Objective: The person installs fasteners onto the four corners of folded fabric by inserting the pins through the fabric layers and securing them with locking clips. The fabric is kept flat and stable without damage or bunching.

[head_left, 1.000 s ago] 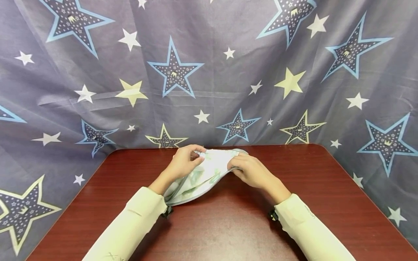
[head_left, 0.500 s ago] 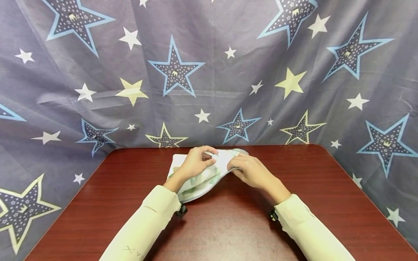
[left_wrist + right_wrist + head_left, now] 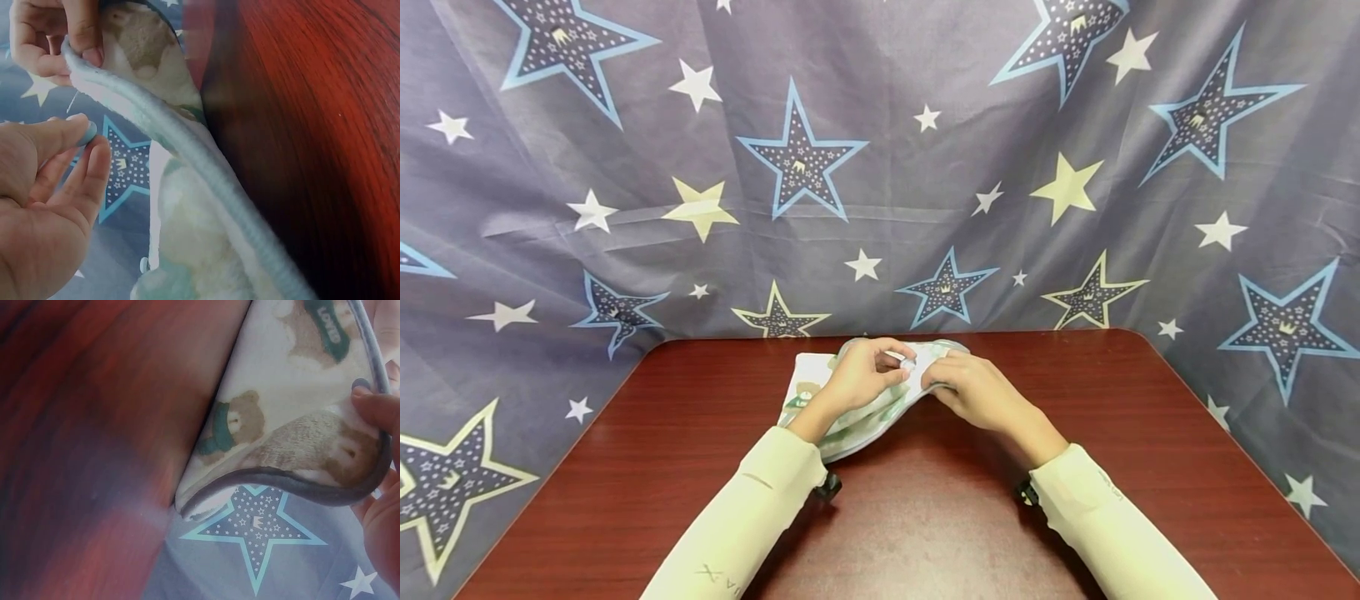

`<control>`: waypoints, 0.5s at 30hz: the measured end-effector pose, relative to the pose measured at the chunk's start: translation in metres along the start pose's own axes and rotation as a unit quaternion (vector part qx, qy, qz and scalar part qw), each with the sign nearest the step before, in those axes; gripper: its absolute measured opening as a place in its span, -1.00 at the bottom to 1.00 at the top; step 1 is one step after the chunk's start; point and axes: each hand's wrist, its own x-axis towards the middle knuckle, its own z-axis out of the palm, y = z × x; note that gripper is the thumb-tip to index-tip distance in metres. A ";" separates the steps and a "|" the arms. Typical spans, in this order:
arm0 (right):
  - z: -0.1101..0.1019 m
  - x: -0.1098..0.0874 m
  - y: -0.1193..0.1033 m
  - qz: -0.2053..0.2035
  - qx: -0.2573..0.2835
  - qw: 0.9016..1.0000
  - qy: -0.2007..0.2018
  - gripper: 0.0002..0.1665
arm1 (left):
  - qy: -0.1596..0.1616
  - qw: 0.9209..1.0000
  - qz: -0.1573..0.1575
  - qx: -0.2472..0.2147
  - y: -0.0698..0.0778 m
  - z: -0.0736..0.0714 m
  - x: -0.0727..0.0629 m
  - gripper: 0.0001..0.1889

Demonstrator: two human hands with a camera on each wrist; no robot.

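A soft white cloth (image 3: 810,372) printed with teddy bears and edged with grey-blue piping lies bunched towards the table's far side. My right hand (image 3: 977,392) pinches its piped edge, holding that part raised. In the right wrist view, the right thumb presses beside a small grey-blue disc (image 3: 360,384) on the cloth. My left hand (image 3: 859,375) pinches a small light blue round piece (image 3: 90,133) between thumb and fingers, apart from the edge in the left wrist view. A thin pale strand (image 3: 72,103) shows between it and the cloth; whether the two join, I cannot tell.
The dark red wooden table (image 3: 925,533) spreads around the cloth. Behind it hangs a grey curtain (image 3: 880,208) with blue, yellow and white stars, meeting the table's back edge. A black wrist strap piece (image 3: 827,487) shows under the left sleeve.
My left hand has moved right along the cloth, closer to the right hand, still pinching the small piece. More of the cloth's left part is uncovered. The right hand stays where it was.
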 end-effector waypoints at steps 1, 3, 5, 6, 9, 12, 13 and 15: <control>0.000 0.000 0.000 0.000 0.001 1.000 -0.001 -0.74 | -0.002 1.000 0.001 -0.002 0.000 0.000 0.000 -0.73; 0.000 0.000 0.000 0.000 0.000 1.000 -0.002 -0.74 | -0.005 1.000 0.005 -0.006 0.001 0.000 0.000 -0.73; 0.000 0.000 0.000 -0.001 -0.001 1.000 -0.002 -0.74 | -0.008 1.000 0.008 -0.010 0.001 0.000 0.000 -0.73; 0.000 0.000 0.000 -0.001 -0.001 1.000 -0.003 -0.74 | -0.009 1.000 0.010 -0.010 0.001 0.000 0.000 -0.73; 0.000 -0.001 0.002 -0.001 0.000 1.000 -0.005 -0.74 | -0.009 1.000 0.015 -0.011 0.002 0.000 -0.001 -0.73; 0.001 -0.001 0.003 -0.001 0.001 1.000 -0.008 -0.75 | -0.007 1.000 0.018 -0.015 0.002 0.000 -0.001 -0.73; 0.001 -0.002 0.003 0.000 0.002 1.000 -0.008 -0.75 | -0.007 1.000 0.019 -0.018 0.002 0.000 -0.001 -0.73; 0.001 -0.002 0.003 0.000 0.004 1.000 -0.008 -0.75 | -0.006 0.999 0.022 -0.024 0.002 0.000 -0.001 -0.73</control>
